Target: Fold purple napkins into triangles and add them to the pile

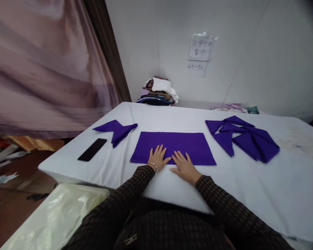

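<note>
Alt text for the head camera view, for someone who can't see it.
Left hand and right hand touch a flat purple cloth on a white table. Folded purple cloths lie on both sides, a black phone at left, piled fabrics behind.

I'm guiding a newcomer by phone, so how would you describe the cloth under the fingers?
Find the white-covered table before the pale wall. At the middle of its near side, the left hand and right hand touch a purple cloth. It alone lies flat as a wide rectangle; the purple pieces to its left and right are folded into sharp points.
</note>
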